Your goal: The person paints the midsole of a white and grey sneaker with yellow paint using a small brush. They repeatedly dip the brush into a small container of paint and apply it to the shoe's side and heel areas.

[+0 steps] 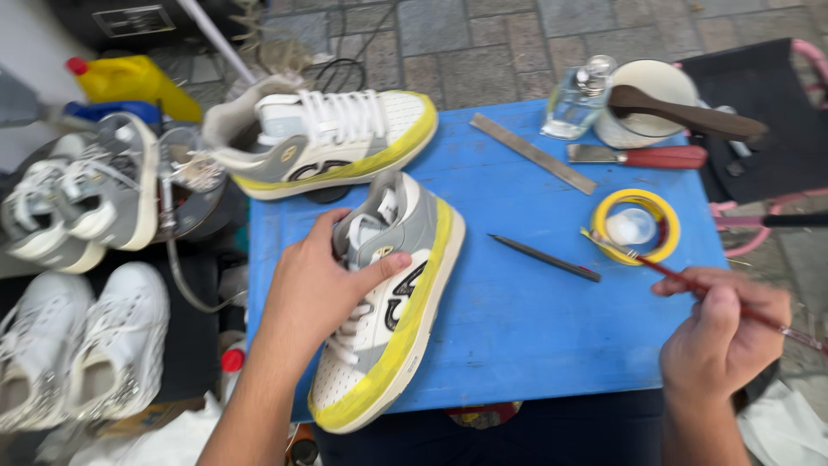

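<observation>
1. Gripping the white-and-grey leather sneaker with yellow-taped sole [392,302] at centre frame, the left hand [315,289] closes over its collar and laces, pinning it on its side on the blue counter [517,319], seemingly so the side panel faces up.
2. Pinched in the right hand [720,332], lower right, a thin red-handled brush [690,280] points its bristles toward the yellow roll of tape [636,226]; the small clear cup [631,226] inside the roll sits close, probably for easy dipping.
3. Between shoe and tape lies a dark pointed stick [543,257].
4. Further up, the matching second sneaker [332,138] rests at the counter's upper left edge.
5. A metal ruler [532,153], a red-handled knife [638,156], a glass bottle [580,97] and a white pot [647,108] crowd the upper right.
6. More grey and white sneakers [82,198] wait off the counter at the left.
</observation>
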